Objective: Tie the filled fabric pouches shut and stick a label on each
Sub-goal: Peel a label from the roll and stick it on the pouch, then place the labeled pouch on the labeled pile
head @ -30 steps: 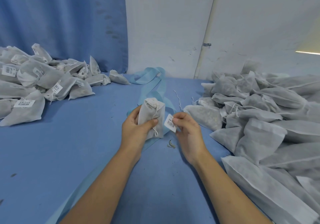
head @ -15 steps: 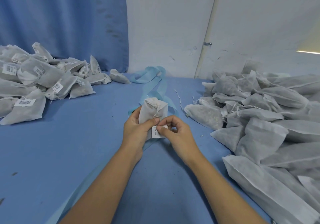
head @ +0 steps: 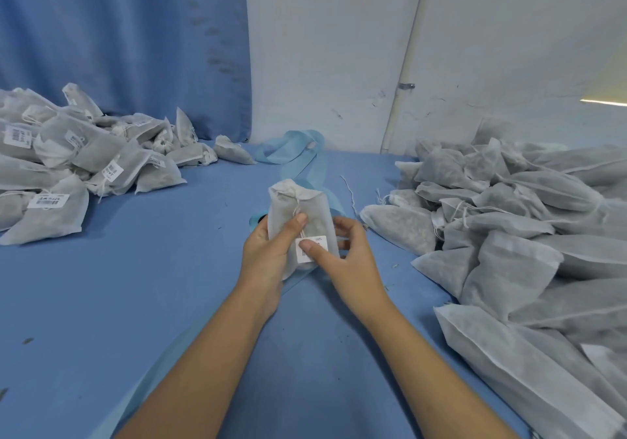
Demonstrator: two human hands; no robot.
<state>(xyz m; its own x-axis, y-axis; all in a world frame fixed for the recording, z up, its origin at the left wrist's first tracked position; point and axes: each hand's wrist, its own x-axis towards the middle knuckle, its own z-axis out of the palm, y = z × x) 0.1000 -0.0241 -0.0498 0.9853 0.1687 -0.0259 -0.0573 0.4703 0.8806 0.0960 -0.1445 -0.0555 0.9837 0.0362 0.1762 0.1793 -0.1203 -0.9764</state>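
Both hands (head: 271,252) hold the filled pouch (head: 307,211) — label (head: 312,247) on it.

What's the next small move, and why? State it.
The right hand should probably slide its thumb across the label to seat it: it pinches the pouch, thumb on the label's left part only, while the left hand grips the pouch.

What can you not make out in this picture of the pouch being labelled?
- Head view: print on the label is too small to read; the right hand covers part.
- The filling of the pouch is hidden by its fabric; the left hand covers its lower left side.
- The right pile of pouches is cut off by the frame edge.
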